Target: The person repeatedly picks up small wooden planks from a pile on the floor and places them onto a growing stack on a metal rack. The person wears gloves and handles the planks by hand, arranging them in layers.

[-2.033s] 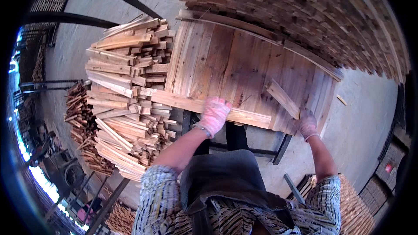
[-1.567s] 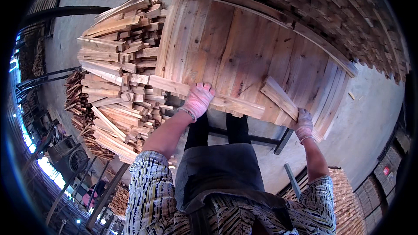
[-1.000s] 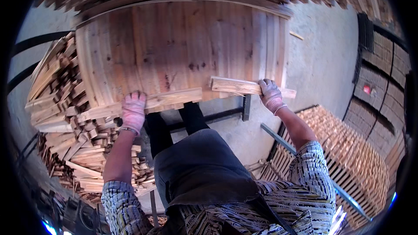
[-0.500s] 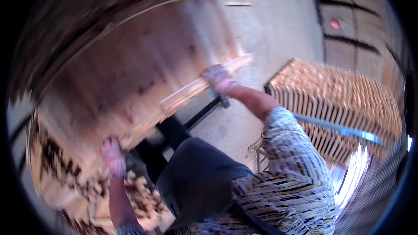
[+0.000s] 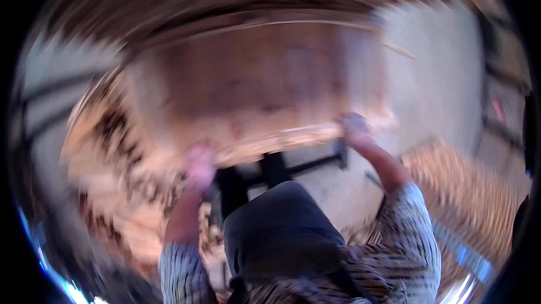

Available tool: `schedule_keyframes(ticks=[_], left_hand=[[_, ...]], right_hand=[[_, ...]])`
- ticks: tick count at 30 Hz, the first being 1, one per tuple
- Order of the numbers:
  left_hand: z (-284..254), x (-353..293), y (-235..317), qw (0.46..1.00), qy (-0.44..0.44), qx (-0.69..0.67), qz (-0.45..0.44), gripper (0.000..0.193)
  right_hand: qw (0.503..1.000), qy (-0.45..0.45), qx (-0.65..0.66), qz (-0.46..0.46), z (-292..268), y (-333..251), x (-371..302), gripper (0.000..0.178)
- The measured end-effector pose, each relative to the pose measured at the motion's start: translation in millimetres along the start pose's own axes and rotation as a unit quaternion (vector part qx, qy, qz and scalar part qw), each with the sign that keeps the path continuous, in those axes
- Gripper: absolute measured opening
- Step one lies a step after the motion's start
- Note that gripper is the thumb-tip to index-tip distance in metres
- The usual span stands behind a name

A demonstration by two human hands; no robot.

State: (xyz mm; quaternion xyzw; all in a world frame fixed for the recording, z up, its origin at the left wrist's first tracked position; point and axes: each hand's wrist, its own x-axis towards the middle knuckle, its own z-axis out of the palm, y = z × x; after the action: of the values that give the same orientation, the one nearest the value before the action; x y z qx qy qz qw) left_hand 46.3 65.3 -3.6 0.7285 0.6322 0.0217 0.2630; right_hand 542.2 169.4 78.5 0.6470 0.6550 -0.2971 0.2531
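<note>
A broad layer of pale and reddish-brown wooden boards (image 5: 270,73) lies in front of me, smeared by motion. My left hand (image 5: 201,164), in a pinkish glove, is at the near left part of its edge; its fingers are too blurred to make out. Farther right, my right hand (image 5: 356,128), in a grey and pink glove, is closed over the same near edge. Light wooden strips (image 5: 287,136) show along that edge between the two hands.
Loose wood pieces (image 5: 135,191) are heaped at the left. Dark metal bars (image 5: 315,164) run beneath the near edge. A stack of wooden slats (image 5: 468,191) stands at the right. A thin strip of wood (image 5: 399,51) lies on the grey floor (image 5: 445,78).
My view has swung leftward, so the boards now lie level across the middle and the slat stack sits lower right. Both hands are still at the boards' near edge.
</note>
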Motion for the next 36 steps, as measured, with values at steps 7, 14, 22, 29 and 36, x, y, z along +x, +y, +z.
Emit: schedule_keyframes(ticks=[7, 14, 22, 29, 36], left_hand=[[-25, -25, 35, 0.957, -0.153, 0.081, -0.232, 0.037], [-21, -194, 66, 0.838, 0.207, -0.193, -0.467, 0.075], [65, -543, -9, 0.442, 0.365, -0.225, -0.788, 0.077], [191, -753, -104, 0.365, 0.424, -0.342, -0.755, 0.057], [202, -730, -154, 0.316, 0.441, -0.486, -0.686, 0.071]], right_hand=[[0.946, 0.11, -0.151, -0.265, -10, -39, -18, 0.057], [0.917, -0.123, -0.042, -0.377, 64, -192, -87, 0.036], [0.792, -0.381, -0.092, -0.468, 187, -433, -226, 0.047], [0.597, -0.426, -0.227, -0.641, 304, -689, -373, 0.072], [0.714, -0.246, -0.258, -0.602, 469, -832, -403, 0.091]])
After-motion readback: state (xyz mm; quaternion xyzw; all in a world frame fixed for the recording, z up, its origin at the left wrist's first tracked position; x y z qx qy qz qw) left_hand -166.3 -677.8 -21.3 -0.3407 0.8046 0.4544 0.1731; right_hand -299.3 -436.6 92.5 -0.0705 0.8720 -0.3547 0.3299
